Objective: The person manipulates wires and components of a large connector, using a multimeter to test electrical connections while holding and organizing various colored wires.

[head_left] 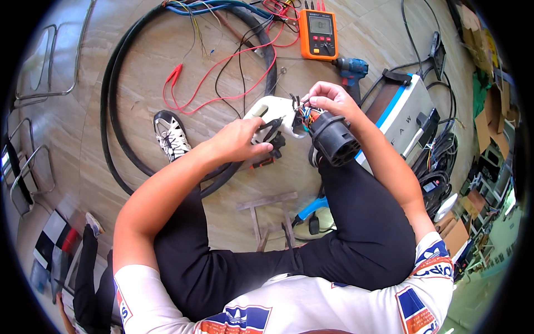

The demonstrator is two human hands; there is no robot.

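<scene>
My left hand [242,138] is closed round a slim dark hand tool [272,128], whose exact kind I cannot make out. The tool overlaps a white plastic housing [272,104] with a curved end. The fingertips of my right hand [332,100] pinch a thin wire [303,104] beside the housing. Several coloured wires [309,117] run into a round black connector [335,140] with holes in its face, just below my right hand and above my right knee. Part of the housing is hidden by my left hand and the tool.
An orange multimeter [319,34] and a blue cordless driver [352,69] lie ahead. Red test leads [214,72] cross a thick black cable coil [108,106]. At right stands a white case [406,106]. Another person's leg [86,273] shows lower left; a small wooden stool [267,201] is between my legs.
</scene>
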